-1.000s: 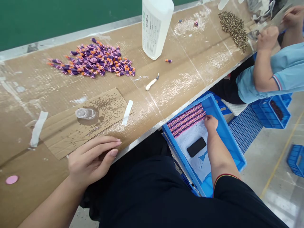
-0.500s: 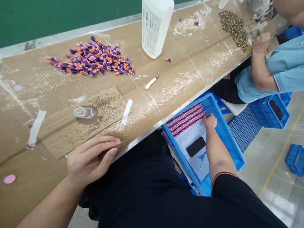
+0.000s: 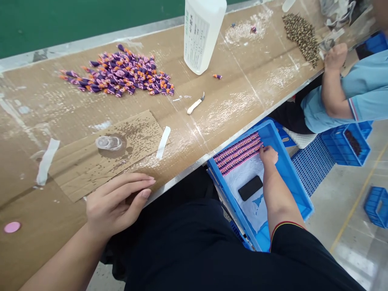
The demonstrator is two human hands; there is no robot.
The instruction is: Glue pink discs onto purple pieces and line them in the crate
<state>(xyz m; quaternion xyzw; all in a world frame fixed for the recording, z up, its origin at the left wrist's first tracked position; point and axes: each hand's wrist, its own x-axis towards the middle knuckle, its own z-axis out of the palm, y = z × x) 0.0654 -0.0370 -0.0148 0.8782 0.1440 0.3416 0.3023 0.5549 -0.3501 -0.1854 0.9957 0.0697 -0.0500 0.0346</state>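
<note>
- Pink-and-purple rows: packed at the far end of the blue bin beside your lap, long axis left to right.
- Your right hand: the nearer one, touching their right end; fingers curled under, grip cannot be told.
- Your left hand: flat on the surface edge, fingers together, holding nothing.

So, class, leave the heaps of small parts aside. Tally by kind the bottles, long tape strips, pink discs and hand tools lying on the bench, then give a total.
White bottle: 1
Long white tape strips: 2, one right of the cardboard sheet, one left of it
Pink disc: 1
White-handled tool: 1
Total: 5
</note>
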